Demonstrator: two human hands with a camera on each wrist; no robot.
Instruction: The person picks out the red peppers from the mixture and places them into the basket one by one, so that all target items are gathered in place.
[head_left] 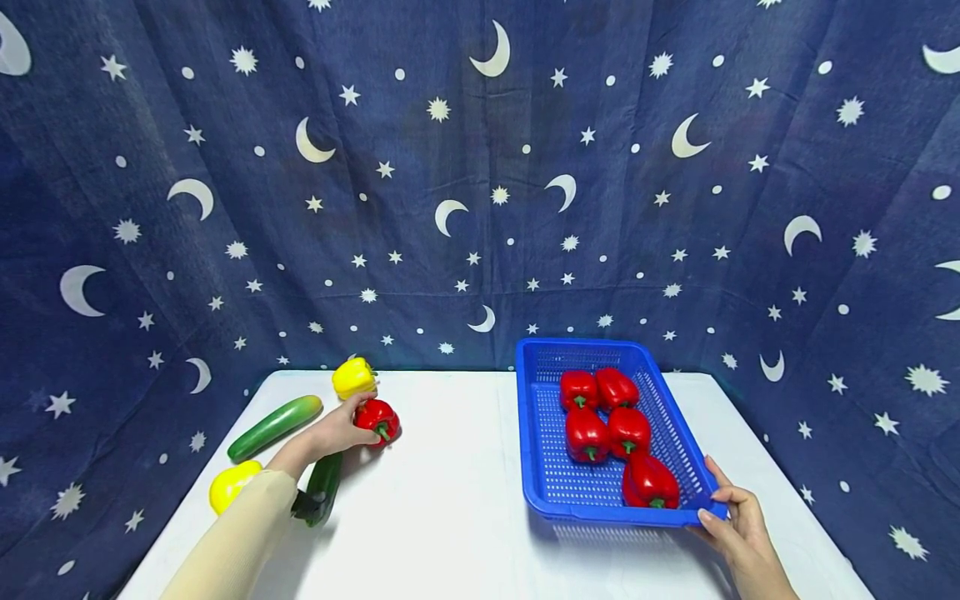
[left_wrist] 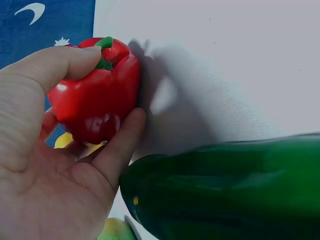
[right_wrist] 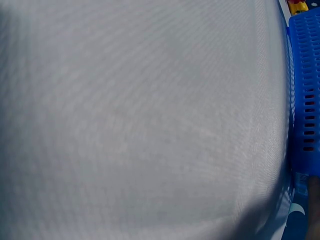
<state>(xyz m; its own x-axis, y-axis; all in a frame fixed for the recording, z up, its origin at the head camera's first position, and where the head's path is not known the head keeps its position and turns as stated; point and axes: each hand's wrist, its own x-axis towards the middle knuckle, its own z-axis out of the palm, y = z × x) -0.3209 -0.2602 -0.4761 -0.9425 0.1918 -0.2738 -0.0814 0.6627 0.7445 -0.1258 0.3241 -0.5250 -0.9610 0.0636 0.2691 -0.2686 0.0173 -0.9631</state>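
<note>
My left hand point(head_left: 341, 429) grips a red bell pepper point(head_left: 378, 421) on the left part of the table. In the left wrist view the thumb lies by the green stem, with other fingers around the side of the red pepper point(left_wrist: 97, 100). Close by that hand is a dark green cucumber-like vegetable point(left_wrist: 225, 185), partly under the forearm in the head view. My right hand point(head_left: 738, 529) holds the near right corner of a blue plastic basket point(head_left: 600, 512), thumb on the rim. Several red bell peppers point(head_left: 587, 433) lie inside the basket. The right wrist view shows mostly tablecloth and the basket's side point(right_wrist: 305, 100).
Behind the left hand sits a yellow bell pepper point(head_left: 354, 377). A long green vegetable with a yellowish end point(head_left: 275, 427) and a rounded yellow item point(head_left: 234, 486), partly covered by the sleeve, lie farther left. A dark blue curtain point(head_left: 480, 167) surrounds the white table point(head_left: 450, 500).
</note>
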